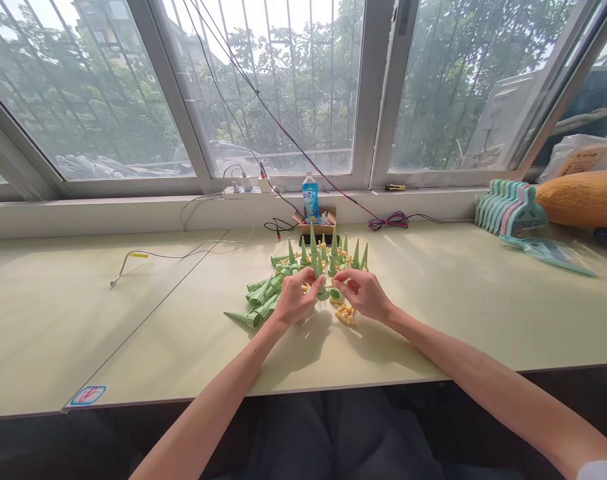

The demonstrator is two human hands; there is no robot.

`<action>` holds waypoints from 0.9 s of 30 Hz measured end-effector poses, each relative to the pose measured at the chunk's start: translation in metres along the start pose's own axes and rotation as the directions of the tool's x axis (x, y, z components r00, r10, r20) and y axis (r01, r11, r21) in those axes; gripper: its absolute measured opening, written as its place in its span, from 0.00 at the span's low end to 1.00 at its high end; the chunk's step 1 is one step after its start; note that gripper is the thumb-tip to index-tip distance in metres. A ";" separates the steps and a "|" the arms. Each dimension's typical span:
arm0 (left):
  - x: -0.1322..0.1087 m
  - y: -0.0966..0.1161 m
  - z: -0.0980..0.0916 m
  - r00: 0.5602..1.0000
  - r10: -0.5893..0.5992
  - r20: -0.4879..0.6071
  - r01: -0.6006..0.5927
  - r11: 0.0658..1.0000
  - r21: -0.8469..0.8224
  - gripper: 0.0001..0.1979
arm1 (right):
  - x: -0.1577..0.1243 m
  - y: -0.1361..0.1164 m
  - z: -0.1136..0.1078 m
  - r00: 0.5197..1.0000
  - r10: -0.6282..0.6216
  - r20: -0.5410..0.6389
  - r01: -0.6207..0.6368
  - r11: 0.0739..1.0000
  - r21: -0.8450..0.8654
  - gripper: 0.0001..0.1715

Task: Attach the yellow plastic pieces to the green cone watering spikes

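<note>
My left hand (298, 299) is closed around a green pointed cone (324, 293), held upright just above the table with its base showing below the fingers. Close beside it, my right hand (366, 293) pinches a small pale-yellow piece (332, 287) against the cone's side; its exact shape is too small to make out. Green cones (266, 290) lie in a pile left of my hands. Beyond the fingers, several more cones (356, 253) stand point up among yellow bits. A small heap of yellow plastic pieces (346, 315) lies below my right hand.
Behind the cones stand a blue-labelled bottle (310, 199) and a small cardboard box (328, 219). Coiled cable (390, 220) lies near the window sill. A power strip (248, 192) is at the back. Pastel plastic pieces (513, 208) and an orange cushion-like object (580, 199) are far right.
</note>
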State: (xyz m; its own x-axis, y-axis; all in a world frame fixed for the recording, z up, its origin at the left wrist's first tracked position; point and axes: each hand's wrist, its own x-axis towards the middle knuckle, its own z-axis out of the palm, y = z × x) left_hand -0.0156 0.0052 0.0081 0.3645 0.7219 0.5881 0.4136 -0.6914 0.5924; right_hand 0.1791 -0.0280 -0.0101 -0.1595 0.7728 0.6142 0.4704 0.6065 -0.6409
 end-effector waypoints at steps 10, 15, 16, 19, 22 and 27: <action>-0.002 0.001 0.001 0.999 0.024 -0.036 -0.023 1.000 0.013 0.12 | 0.000 -0.001 -0.001 1.000 0.007 0.017 -0.007 1.000 0.000 0.10; -0.002 0.002 0.001 0.998 0.049 -0.028 -0.048 0.999 0.020 0.12 | 0.001 -0.001 -0.001 1.000 0.007 0.019 -0.007 1.000 0.004 0.10; -0.002 0.002 0.000 0.998 0.059 -0.025 -0.059 0.998 0.021 0.12 | 0.001 -0.002 -0.001 1.000 0.009 0.022 -0.009 1.000 0.006 0.10; -0.003 0.002 0.000 0.996 0.086 -0.016 -0.085 0.996 0.019 0.11 | 0.000 -0.001 0.000 0.999 0.023 0.027 -0.023 1.000 0.016 0.09; -0.004 0.001 0.001 0.996 0.094 -0.011 -0.094 0.995 0.023 0.11 | 0.000 0.000 0.001 0.999 0.039 0.028 -0.040 0.999 0.027 0.10; -0.004 0.000 0.001 0.995 0.103 -0.003 -0.103 0.994 0.029 0.11 | 0.001 0.001 0.002 0.998 0.063 0.031 -0.064 0.997 0.044 0.12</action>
State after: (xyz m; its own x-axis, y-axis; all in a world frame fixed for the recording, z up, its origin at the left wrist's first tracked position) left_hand -0.0161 0.0024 0.0055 0.4025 0.6466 0.6480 0.3978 -0.7611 0.5123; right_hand 0.1782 -0.0264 -0.0110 -0.1565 0.8149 0.5581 0.4409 0.5632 -0.6988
